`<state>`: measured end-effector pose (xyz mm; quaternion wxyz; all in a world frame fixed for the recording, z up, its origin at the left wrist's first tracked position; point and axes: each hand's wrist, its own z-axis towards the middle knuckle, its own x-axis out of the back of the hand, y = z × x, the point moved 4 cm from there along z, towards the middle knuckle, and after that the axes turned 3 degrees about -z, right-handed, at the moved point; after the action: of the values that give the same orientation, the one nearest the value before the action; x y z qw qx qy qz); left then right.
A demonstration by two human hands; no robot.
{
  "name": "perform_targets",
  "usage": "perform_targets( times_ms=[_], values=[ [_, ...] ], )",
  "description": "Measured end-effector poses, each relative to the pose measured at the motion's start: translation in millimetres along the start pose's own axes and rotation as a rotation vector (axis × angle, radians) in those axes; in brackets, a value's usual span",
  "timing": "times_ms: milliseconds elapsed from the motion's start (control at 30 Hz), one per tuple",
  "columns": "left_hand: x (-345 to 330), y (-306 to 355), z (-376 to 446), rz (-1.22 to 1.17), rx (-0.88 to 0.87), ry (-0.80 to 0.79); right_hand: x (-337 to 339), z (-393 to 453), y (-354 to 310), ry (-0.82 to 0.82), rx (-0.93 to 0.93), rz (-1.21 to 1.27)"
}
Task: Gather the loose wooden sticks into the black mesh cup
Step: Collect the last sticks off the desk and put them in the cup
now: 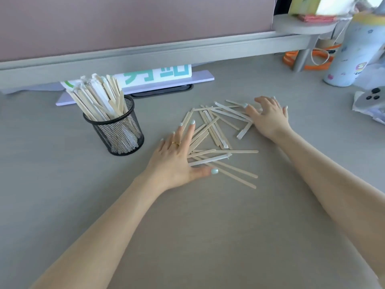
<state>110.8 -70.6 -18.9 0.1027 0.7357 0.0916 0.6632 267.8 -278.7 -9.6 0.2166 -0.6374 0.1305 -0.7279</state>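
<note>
Your loose wooden sticks (212,140) lie in a messy pile near the middle of the desk (208,226), closer to its far edge than to you. The black mesh cup (116,130) stands just to the left of the pile, and it already holds a thick bunch of sticks that lean to the left.

Your left hand (177,157) lies flat on the left side of the pile with its fingers spread wide, pressing on a few sticks. Your right hand (268,117) rests on the far right side, fingers spread and a little curled. Neither hand is pinching anything yet.

The sticks look thin, light and stiff. Some seem to be in slippery white paper sleeves. They will likely slide easily and could snap if you bend them. Push them together so they line up side by side, then grab the bunch around its middle.
</note>
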Motion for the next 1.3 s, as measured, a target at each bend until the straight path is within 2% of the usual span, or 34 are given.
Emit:
perform_targets(
  times_ms=[100, 200, 333, 467, 667, 867, 1100, 1300],
  values=[
    [1, 3, 1, -0.01, -0.008, -0.022, -7, 18, 3, -0.119, -0.002, -0.169],
    [5, 4, 9, -0.012, -0.008, -0.036, -12, 26, -8, -0.179, 0.095, -0.26],
    [10, 6, 26, 0.026, 0.002, -0.118, -21, 25, -20, -0.239, 0.247, -0.267],
    [1, 9, 38, 0.061, 0.021, -0.24, -24, 15, -30, -0.261, 0.243, -0.198],
    [-3, 14, 34, 0.041, -0.001, -0.12, -38, -16, -61, -0.416, 0.275, -0.25],
    [-10, 20, 26, 0.078, -0.013, -0.043, -38, -19, -62, -0.374, 0.321, -0.171],
    [-8, 23, 16, 0.055, -0.058, -0.058, -27, -21, -52, -0.286, 0.378, -0.084],
    [-6, 16, -2, 0.059, -0.057, -0.056, -28, -18, -40, -0.282, 0.379, -0.004]
  ],
)
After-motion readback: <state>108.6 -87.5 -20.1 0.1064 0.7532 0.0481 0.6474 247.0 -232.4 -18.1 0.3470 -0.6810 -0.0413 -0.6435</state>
